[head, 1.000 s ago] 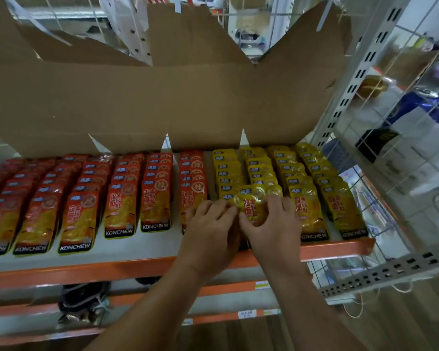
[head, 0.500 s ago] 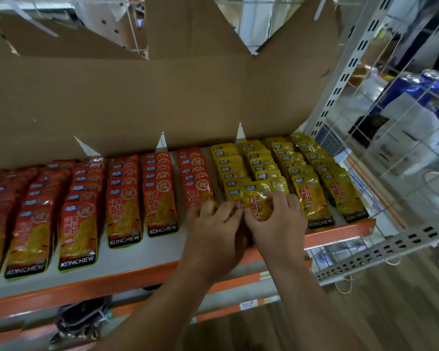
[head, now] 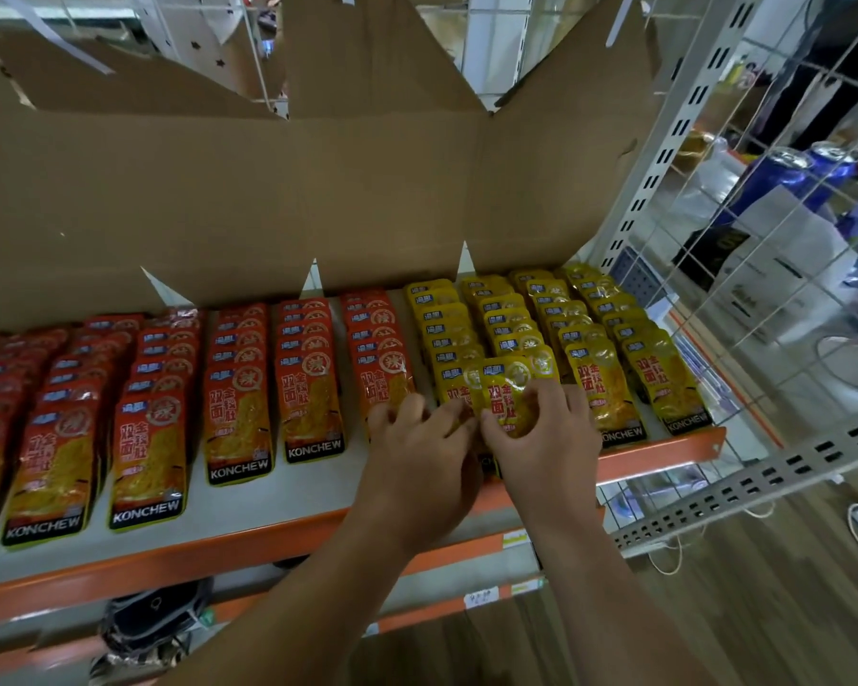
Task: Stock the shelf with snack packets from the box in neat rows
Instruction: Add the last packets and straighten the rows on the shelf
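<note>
A yellow snack packet (head: 506, 396) is held at the front of the shelf (head: 278, 492), among the yellow rows, by the grip of the right hand (head: 541, 438), whose fingers are curled on its lower half. The packet is laid just ahead of both hands, with its long side running from the front of the shelf to the back, and the right hand is the nearer one. The left hand (head: 417, 453) is set just beside it on the next yellow packet (head: 451, 388), but whether anything is pinched there cannot be told.

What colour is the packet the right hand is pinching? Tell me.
The packet is yellow with red characters; head view.
</note>
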A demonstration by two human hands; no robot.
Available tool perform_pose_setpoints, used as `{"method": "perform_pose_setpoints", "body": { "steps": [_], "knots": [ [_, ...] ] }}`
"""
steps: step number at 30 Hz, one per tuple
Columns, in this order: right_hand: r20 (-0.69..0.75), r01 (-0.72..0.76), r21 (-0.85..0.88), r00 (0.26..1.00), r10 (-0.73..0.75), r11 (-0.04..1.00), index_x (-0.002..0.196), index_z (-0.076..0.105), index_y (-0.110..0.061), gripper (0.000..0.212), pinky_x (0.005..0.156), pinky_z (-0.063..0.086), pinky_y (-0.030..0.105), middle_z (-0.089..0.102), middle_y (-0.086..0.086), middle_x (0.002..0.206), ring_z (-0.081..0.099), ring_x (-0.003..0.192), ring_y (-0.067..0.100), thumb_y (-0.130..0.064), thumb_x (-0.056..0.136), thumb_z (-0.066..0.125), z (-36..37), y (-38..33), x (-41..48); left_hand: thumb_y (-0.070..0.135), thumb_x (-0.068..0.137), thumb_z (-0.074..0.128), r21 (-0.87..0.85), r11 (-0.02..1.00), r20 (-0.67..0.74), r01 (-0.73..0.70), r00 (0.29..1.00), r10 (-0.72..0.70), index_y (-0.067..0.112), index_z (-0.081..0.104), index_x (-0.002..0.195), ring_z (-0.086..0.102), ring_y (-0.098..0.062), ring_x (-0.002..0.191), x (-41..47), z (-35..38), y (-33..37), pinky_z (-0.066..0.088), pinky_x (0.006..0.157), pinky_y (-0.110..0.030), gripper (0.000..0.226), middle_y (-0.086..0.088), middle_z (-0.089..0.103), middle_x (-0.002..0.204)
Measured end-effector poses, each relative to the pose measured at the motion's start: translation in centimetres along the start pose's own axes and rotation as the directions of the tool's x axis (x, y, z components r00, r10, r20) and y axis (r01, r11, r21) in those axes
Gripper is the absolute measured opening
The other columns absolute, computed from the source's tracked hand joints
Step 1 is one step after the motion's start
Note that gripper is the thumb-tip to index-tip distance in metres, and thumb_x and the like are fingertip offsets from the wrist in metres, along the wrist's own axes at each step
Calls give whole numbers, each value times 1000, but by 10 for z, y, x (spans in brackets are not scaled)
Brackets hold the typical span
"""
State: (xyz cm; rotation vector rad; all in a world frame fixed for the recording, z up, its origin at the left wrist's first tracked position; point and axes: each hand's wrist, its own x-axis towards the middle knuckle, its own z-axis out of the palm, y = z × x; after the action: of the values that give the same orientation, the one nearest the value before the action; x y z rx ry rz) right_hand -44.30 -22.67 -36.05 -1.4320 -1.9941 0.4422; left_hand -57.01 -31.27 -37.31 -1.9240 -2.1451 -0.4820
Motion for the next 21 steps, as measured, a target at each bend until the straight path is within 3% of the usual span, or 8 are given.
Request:
{"method": "perform_pose_setpoints", "body": {
  "steps": [7, 12, 16, 21],
  "knots": [
    [4, 8, 2, 1000, -8, 1000, 108, 60, -19, 48, 82, 52, 51, 55, 0, 106, 56, 99, 26, -49, 75, 79, 0, 5, -6, 48, 95, 53, 15, 999, 16, 28, 999, -29, 27, 71, 122, 54, -30, 105, 1, 2, 0, 43, 85, -49, 39, 4, 68, 132],
    [9, 3, -6, 1000, -3, 1000, 110, 60, -20, 49, 86, 51, 52, 55, -1, 107, 55, 102, 25, -51, 77, 77, 0, 2, -7, 43, 94, 60, -81, 995, -43, 58, 997, -61, 24, 70, 126, 55, -29, 105, -2, 3, -2, 44, 86, -46, 38, 3, 68, 133],
    [-12, 24, -27, 1000, -24, 999, 106, 61, -20, 47, 87, 48, 49, 56, 1, 103, 55, 98, 26, -51, 74, 77, 6, -6, -10, 37, 93, 54, -184, 970, -130, 160, 974, -186, 19, 72, 117, 55, -29, 106, -3, 2, -5, 44, 86, -46, 36, 1, 68, 125],
    [4, 16, -71, 1000, -15, 997, 107, 61, -21, 49, 89, 45, 48, 58, 2, 108, 54, 104, 28, -54, 74, 76, 16, -19, -10, 36, 91, 57, -205, 961, -156, 186, 963, -219, 17, 72, 106, 56, -28, 100, -2, 5, -4, 44, 83, -45, 28, 1, 69, 111]
  ]
}}
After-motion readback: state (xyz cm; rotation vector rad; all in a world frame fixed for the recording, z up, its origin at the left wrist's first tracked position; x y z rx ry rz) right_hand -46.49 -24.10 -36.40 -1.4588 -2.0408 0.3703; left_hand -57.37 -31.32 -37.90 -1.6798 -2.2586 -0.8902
